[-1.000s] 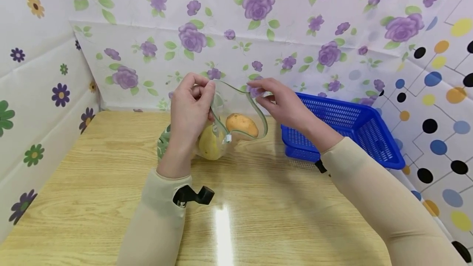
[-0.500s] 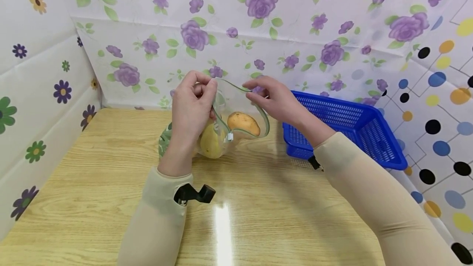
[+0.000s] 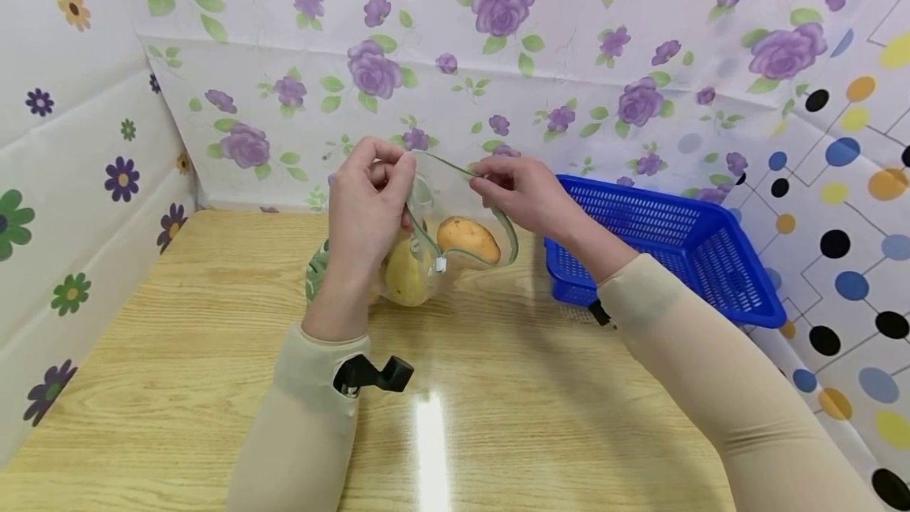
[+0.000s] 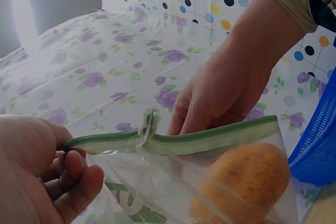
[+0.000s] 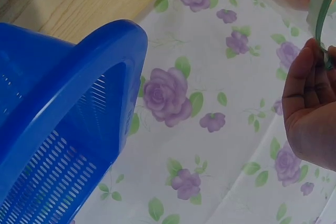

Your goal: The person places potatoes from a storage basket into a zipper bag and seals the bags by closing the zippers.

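A clear zip bag (image 3: pixel 490 262) with a green zip edge and a white slider (image 3: pixel 441 265) stands with its mouth spread wide. My left hand (image 3: pixel 370 204) pinches the left end of that edge. On the far rim, the fingers and thumb of my right hand (image 3: pixel 522 190) pinch the green strip, as the right wrist view shows too. Inside the bag lies a brownish-yellow potato (image 3: pixel 468 239), seen close up in the left wrist view. Left of it is a pale yellow, smooth, rounded item (image 3: pixel 407 275), partly behind the bag's edge and my left hand.
A blue perforated plastic basket (image 3: pixel 668 247) stands on the right of the wooden table (image 3: pixel 455 401), close to the right forearm. A green leaf-patterned thing (image 3: pixel 316 271) shows partly behind my left wrist. Flower-printed sheeting (image 3: pixel 441 101) hangs behind the table.
My right hand's fingers have come together on the far rim; a second ago they were spread beside it. My left hand keeps its pinch almost in place.
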The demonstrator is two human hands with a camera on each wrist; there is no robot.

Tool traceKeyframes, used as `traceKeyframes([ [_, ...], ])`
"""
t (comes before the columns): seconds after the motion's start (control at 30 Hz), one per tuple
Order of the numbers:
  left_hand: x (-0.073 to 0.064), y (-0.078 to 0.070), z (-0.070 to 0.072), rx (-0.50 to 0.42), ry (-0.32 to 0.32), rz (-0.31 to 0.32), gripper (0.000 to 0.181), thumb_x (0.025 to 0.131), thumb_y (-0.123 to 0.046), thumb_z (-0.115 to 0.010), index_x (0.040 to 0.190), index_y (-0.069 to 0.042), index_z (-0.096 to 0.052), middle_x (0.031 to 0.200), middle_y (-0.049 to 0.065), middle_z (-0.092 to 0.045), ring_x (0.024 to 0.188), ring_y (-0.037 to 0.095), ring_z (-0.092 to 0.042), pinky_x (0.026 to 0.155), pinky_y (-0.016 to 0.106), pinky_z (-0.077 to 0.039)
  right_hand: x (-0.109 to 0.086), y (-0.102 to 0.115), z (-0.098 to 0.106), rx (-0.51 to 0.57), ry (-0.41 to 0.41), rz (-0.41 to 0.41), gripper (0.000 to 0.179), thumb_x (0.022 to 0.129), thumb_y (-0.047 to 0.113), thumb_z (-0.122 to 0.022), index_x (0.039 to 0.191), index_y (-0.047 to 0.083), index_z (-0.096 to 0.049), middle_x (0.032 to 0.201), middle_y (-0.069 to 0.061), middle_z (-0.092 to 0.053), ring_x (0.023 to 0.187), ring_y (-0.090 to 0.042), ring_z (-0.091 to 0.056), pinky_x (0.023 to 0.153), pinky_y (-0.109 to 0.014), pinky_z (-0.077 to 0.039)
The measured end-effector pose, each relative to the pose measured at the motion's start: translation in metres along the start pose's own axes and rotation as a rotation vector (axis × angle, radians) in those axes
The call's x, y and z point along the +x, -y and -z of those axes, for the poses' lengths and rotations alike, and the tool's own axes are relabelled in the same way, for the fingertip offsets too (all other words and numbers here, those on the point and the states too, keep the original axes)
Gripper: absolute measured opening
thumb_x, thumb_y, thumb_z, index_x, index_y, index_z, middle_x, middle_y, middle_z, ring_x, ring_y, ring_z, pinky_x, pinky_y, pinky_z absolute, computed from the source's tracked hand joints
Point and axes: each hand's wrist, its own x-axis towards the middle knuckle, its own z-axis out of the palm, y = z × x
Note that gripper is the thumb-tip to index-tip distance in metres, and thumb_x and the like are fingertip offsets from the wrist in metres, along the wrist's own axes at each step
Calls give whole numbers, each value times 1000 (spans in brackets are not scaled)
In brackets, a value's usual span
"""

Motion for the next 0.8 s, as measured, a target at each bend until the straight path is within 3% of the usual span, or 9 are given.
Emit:
traceKeyframes([
  [0.13, -1, -2, 1, -14, 12, 2, 14, 111, -22, -69, 109, -7, -68, 65, 8, -61, 44, 29, -57, 43, 32, -53, -1, 3, 1, 8, -6, -3, 21, 115, 28, -65, 125, 18, -81, 94, -4, -70, 73, -23, -59, 64, -37, -47],
  [0.3, -3, -4, 2, -19, 47, 22, 15, 111, -23, -70, 108, -9, -68, 65, 7, -59, 43, 32, -53, 39, 30, -47, 0, 8, 6, 68, -19, -52, 22, 116, 29, -62, 122, 18, -80, 83, -8, -66, 67, -25, -54, 59, -34, -43],
  [0.4, -4, -6, 3, -5, 72, 30, 14, 111, -24, -71, 108, -10, -68, 63, 5, -54, 44, 24, -47, 40, 26, -40, 0, 11, 10, 136, -32, -92, 24, 117, 27, -60, 127, 17, -79, 78, -10, -64, 68, -26, -54, 59, -34, -42],
  [0.57, -4, -8, 2, 15, 133, -9, 13, 110, -20, -71, 110, -8, -69, 64, 6, -53, 51, 18, -40, 44, 26, -32, -2, 15, 16, 260, -50, -185, 29, 117, 25, -59, 139, 20, -77, 77, -7, -61, 70, -24, -53, 63, -36, -43],
  [0.8, -13, -15, 1, 80, 200, -49, 11, 110, -19, -72, 114, -9, -69, 78, 5, -66, 63, 22, -51, 59, 28, -42, -1, 17, 20, 388, -56, -266, 31, 116, 26, -61, 142, 17, -76, 87, -6, -59, 74, -21, -52, 70, -33, -46],
])
